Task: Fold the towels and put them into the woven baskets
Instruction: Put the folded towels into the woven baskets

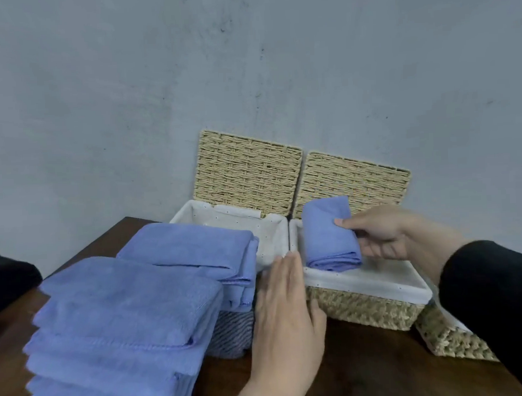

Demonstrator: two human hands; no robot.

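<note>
While the right hand [381, 236] pinches a folded blue towel [328, 235], thumb on top and fingers beneath, the towel stands tilted inside the right basket [366, 308], its lower folded edge near the white liner rim. Left hand [284, 319] lies flat and open, fingers together, touching the gap between the right basket and the left basket [230, 338]; it grips nothing. Both baskets are rectangular, coarse tan weave, with dotted white cloth liners and lids [246, 171] propped against the grey wall. Two folded plush towels drape over the left basket; a stack [119, 332] of more sits on the dark wood table [366, 370].
</note>
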